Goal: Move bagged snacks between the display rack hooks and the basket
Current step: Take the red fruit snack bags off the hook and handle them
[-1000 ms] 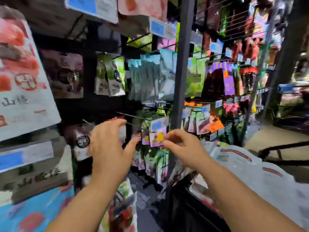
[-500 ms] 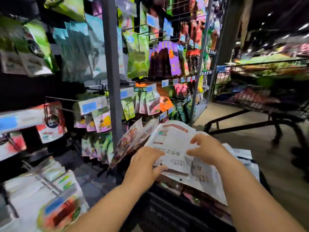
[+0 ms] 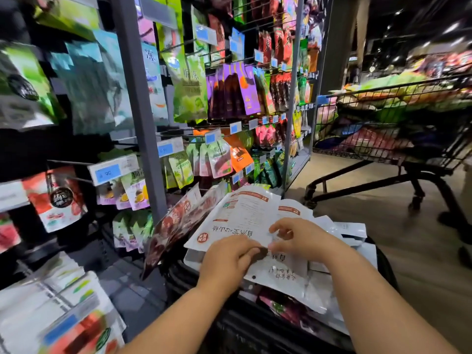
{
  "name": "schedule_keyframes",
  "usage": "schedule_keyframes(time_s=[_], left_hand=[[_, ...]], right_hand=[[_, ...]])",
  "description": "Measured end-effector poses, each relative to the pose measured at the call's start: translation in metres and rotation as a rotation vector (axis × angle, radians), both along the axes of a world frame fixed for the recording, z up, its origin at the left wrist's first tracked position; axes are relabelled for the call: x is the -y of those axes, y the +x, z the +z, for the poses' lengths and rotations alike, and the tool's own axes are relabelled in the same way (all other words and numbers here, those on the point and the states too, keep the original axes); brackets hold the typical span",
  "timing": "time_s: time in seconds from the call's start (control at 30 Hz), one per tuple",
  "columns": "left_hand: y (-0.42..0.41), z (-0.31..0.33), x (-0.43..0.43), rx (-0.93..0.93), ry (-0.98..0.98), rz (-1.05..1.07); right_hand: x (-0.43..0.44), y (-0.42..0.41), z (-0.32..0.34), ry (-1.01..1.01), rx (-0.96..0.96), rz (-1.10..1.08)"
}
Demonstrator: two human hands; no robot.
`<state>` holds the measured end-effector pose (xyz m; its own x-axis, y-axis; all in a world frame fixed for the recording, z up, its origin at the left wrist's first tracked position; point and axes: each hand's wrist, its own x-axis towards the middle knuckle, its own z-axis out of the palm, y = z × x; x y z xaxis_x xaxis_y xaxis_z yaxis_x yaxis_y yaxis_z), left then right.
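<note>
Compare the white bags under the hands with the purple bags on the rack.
The white bags lie flat, piled in the basket; purple bags hang upright in a row on the rack. The left hand and right hand grip the white bags; the purple bags are untouched. Both are flat printed snack pouches.

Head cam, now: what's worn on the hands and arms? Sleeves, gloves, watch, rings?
Nothing worn that shows. Left hand and right hand are bare: no gloves, no rings visible. Left forearm and right forearm are bare down to the frame edge: no sleeve, watch, wristband or marking in view.
</note>
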<state>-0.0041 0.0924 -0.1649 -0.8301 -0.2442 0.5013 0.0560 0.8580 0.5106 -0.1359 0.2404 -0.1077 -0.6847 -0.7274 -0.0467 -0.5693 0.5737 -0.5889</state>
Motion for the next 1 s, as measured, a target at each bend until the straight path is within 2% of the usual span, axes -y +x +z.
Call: schedule_keyframes(time_s=[0.07,0.13,0.3,0.4,0.67,0.87,1.0], left_hand=[[0.002,0.007,-0.004,-0.112,0.085,0.083],[0.007,0.018,-0.007,-0.215,0.166,0.108],[0.027,0.044,-0.015,-0.412,0.296,0.071],[0.044,0.059,-0.019,-0.479,0.322,0.094],[0.079,0.098,-0.021,-0.584,0.366,0.073],[0.099,0.124,-0.018,-0.581,0.327,0.074],[0.108,0.135,-0.016,-0.572,0.285,0.106]], right_hand=[[-0.006,0.002,0.005,-0.118,0.07,0.073],[-0.009,0.001,0.011,-0.232,0.051,0.145],[0.001,0.006,0.021,-0.47,-0.408,0.086],[0.007,0.017,0.028,-0.527,-0.516,0.12],[0.011,0.059,0.044,-0.624,-0.387,0.238],[0.013,0.078,0.05,-0.688,-0.344,0.378],[0.014,0.087,0.05,-0.672,-0.308,0.39]])
